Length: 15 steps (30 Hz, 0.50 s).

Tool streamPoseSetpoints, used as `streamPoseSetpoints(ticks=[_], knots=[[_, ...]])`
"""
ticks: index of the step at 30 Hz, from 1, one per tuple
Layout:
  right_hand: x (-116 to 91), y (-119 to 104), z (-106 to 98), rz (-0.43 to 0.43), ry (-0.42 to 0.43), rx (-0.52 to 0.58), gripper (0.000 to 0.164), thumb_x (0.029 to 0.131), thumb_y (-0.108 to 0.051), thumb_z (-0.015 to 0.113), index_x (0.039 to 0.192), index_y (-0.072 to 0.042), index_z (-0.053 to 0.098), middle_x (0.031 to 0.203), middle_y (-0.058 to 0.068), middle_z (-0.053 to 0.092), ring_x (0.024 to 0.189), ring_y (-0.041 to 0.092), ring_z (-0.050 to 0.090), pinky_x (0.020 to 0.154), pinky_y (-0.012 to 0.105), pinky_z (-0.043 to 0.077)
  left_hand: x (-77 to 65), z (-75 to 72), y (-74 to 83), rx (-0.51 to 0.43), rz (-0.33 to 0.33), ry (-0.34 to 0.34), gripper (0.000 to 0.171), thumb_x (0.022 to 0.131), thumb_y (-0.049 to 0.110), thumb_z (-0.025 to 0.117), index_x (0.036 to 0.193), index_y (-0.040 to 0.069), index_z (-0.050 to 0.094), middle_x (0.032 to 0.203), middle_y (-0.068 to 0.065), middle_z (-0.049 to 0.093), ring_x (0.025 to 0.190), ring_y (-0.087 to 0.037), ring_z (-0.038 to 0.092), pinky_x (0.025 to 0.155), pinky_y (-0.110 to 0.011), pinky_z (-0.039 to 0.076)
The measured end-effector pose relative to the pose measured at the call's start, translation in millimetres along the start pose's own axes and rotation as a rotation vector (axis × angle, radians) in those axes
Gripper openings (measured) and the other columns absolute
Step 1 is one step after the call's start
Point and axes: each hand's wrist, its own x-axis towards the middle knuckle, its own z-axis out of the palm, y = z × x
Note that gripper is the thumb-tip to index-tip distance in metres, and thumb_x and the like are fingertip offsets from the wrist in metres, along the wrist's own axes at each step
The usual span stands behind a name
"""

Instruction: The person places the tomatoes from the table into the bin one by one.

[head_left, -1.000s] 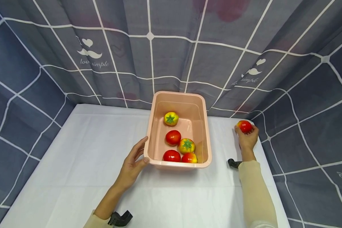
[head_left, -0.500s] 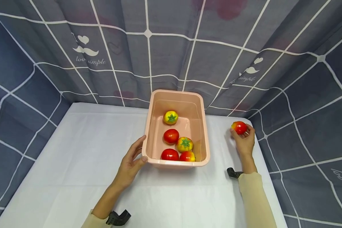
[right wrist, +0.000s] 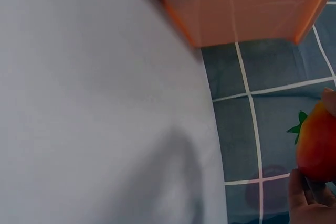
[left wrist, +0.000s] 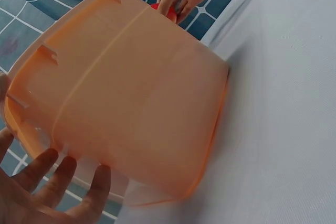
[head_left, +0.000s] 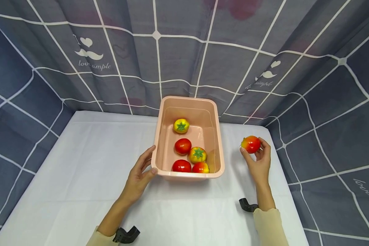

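Observation:
A pinkish-orange plastic basin stands on the white-covered table, with several red and yellow toy tomatoes inside. At its front left corner my left hand holds the rim, thumb towards the front and fingers along the outer side. In the left wrist view, these fingers touch the outer wall just below the rim. To the right of the basin, my right hand pinches a red-yellow tomato between thumb and fingers, raised off the table. Its green leaves show in the right wrist view.
A white cloth covers the table. Dark grey checked curtains rise along the back and both sides. Black brackets are worn on both wrists.
My right hand has lifted the tomato from the back right of the table and brought it left and nearer. The left hand stays at the basin; the view has shifted slightly.

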Motion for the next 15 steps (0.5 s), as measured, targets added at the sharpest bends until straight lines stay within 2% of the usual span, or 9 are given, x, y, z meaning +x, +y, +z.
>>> streamPoseSetpoints(ticks=[5,9,15], knots=[[-19.7,-5.0,-2.9,-0.047,-0.007,0.040,0.082,0.087,0.009,0.083,0.158,-0.002,0.043,0.149,0.001,0.054,0.129,0.010,0.057,0.112,0.006,0.046,1.0,0.7,1.5,-0.010,0.003,-0.003,0.076,0.105,-0.004,0.060,0.171,0.021,0.032,0.164,-0.031,0.037,0.143,-0.010,0.054,0.107,-0.024,0.059],[-26.2,-5.8,-3.0,-0.069,-0.014,0.060,0.082,0.086,0.011,0.083,0.157,0.001,0.043,0.146,-0.006,0.053,0.129,0.012,0.058,0.112,0.007,0.047,0.3,0.3,1.1,-0.009,0.000,0.003,0.076,0.105,-0.004,0.060,0.171,0.022,0.032,0.165,-0.030,0.037,0.144,-0.009,0.054,0.107,-0.024,0.059],[-30.2,-6.8,-2.5,-0.064,-0.006,0.081,0.082,0.086,0.013,0.082,0.157,0.002,0.043,0.146,-0.005,0.054,0.128,0.013,0.058,0.111,0.007,0.048,0.0,0.0,-0.3,-0.002,0.005,0.000,0.075,0.106,-0.004,0.059,0.171,0.021,0.031,0.164,-0.031,0.036,0.144,-0.010,0.054,0.107,-0.023,0.059]])
